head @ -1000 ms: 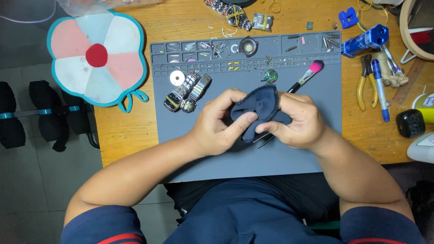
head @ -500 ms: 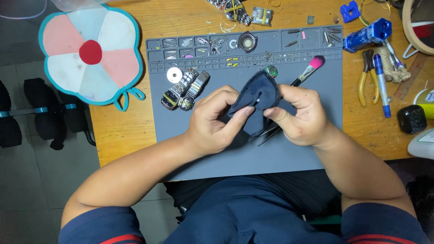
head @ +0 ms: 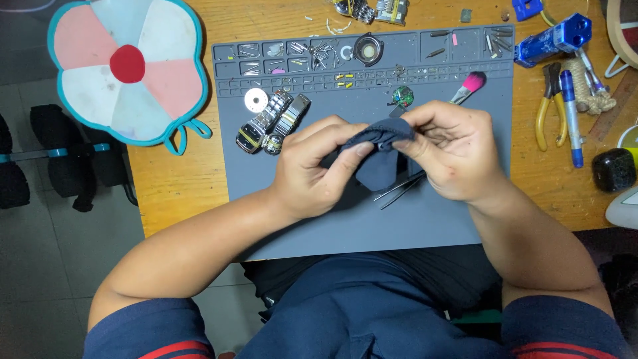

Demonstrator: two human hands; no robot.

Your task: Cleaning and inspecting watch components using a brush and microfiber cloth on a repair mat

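We see both hands meeting over the middle of a grey work mat [head: 425, 226] that lies on a wooden table [head: 179, 193]. The left hand [head: 312, 169] and the right hand [head: 452, 149] hold a dark blue cloth [head: 379, 156] between them, just above the mat. The left thumb and forefinger pinch the cloth's left edge; the right fingers are curled together and press its bunched top fold against the thumb. Something small may be wrapped inside the cloth, but we cannot tell from this view.

Thin metal tweezers [head: 399, 189] lie on the mat just below the cloth, partly under the right hand. Left of the left hand, a wristwatch with a metal band [head: 269, 123] rests on the mat, with a small white disc [head: 256, 100] just above it. A brush with a pink tip [head: 468, 85] lies near the right hand's knuckles, and a small round green part [head: 403, 96] sits beside it. Yellow-handled pliers [head: 550, 100] and a blue pen [head: 571, 116] lie on the wood to the right, well apart from the hands. A flower-shaped pad [head: 126, 66] overhangs the table's left corner.
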